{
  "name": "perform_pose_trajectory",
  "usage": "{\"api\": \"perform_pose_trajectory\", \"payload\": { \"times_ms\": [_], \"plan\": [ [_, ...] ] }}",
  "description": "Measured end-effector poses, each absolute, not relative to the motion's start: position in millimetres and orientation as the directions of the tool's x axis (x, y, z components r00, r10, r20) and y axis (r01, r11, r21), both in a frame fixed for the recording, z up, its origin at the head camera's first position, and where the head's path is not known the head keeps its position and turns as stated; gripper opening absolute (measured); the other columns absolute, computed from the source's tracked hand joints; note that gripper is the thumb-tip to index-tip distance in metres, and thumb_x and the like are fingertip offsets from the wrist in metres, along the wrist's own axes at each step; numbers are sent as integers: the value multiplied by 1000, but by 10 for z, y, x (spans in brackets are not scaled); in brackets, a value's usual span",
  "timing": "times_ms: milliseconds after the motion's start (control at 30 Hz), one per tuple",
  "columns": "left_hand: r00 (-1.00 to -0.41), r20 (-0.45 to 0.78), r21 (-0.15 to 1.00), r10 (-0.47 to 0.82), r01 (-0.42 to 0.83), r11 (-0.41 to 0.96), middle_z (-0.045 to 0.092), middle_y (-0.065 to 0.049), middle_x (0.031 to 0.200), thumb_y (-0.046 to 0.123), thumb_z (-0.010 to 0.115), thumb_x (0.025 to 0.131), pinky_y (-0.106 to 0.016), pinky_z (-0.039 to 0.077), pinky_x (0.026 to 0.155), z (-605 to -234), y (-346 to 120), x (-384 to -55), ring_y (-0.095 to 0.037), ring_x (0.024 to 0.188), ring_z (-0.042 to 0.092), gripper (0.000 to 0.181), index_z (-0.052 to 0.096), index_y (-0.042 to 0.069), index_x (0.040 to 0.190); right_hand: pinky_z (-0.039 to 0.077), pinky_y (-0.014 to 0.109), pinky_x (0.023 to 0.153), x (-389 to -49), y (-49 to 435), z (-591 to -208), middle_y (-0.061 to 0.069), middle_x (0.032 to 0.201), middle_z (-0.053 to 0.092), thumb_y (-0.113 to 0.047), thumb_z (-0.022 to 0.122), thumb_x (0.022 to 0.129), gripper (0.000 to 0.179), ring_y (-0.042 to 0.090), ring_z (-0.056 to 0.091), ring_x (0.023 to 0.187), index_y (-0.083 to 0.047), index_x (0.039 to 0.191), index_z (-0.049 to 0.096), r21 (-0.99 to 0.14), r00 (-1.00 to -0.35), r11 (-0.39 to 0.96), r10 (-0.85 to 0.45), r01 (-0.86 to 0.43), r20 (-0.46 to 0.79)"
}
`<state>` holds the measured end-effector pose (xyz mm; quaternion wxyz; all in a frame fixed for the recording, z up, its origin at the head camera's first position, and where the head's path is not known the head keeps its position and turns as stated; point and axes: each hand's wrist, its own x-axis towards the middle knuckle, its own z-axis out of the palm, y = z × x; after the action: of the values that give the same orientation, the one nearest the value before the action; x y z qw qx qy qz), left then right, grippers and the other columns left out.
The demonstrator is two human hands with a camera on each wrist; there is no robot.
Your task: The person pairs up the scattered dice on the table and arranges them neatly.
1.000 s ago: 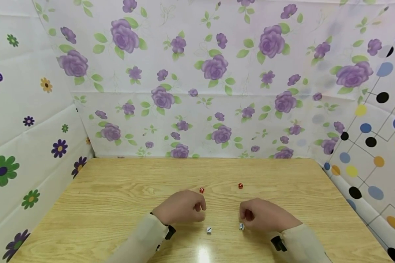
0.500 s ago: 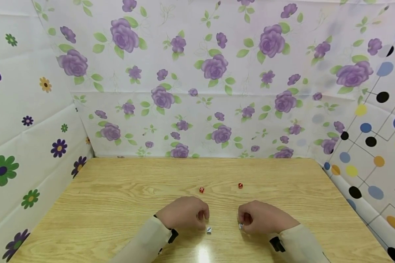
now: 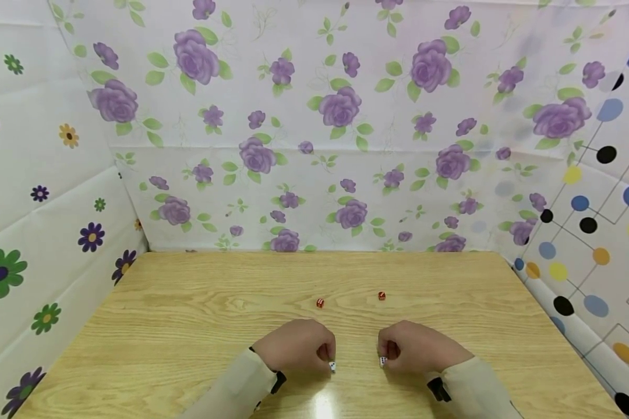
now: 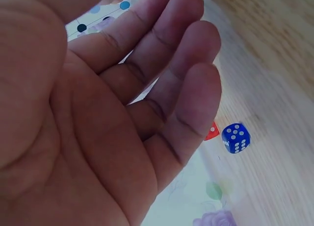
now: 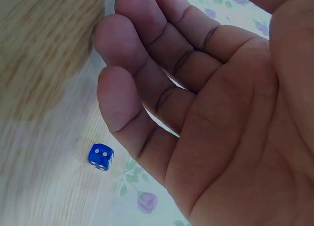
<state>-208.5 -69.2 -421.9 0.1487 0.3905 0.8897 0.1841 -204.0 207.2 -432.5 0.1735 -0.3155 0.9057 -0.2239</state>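
Observation:
My left hand [image 3: 299, 346] pinches a small white die [image 3: 332, 367] at its fingertips, low over the wooden table. Opposite it, my right hand [image 3: 423, 349] has thumb and index finger on a second white die [image 3: 382, 361]. Both hands bend downward at the wrist, palms turned toward each other. In the left wrist view, a blue die [image 4: 236, 138] lies past the little finger, with part of a red die [image 4: 212, 132] behind it. Another blue die [image 5: 101, 157] shows beside the right hand's fingers in the right wrist view. The hands hide the blue dice from the head view.
Two red dice, one left [image 3: 320, 303] and one right [image 3: 381, 295], lie farther back on the wooden table [image 3: 199, 297]. Behind it hangs a floral cloth [image 3: 314, 192]; patterned cloths line both sides.
My left hand has come down and toward me onto the left white die. My right hand has lowered and closed its fingertips around the right one. The red dice stay put.

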Motion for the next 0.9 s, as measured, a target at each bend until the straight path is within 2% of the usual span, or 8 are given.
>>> {"api": "perform_pose_trajectory", "payload": {
  "times_ms": [267,900],
  "plan": [
    [-665,-109,411,739,647,642,57,22,74,24,74,82,-17,45,64,-4198,-679,-2054,5,66,53,7,68,26,81,43,22,58,-2041,2075,-4322,-15,73,56,-16,66,85,12,2,48,62,-26,81,62,-516,-737,699,-652,-495,-177],
    [-666,-138,442,733,621,648,57,20,72,22,74,81,-19,45,63,-4211,-690,-2059,2,64,53,9,67,26,78,43,22,57,-2047,2082,-4351,-16,73,55,-19,66,86,13,1,48,62,-29,81,61,-503,-732,689,-664,-522,-151]
  ]
}}
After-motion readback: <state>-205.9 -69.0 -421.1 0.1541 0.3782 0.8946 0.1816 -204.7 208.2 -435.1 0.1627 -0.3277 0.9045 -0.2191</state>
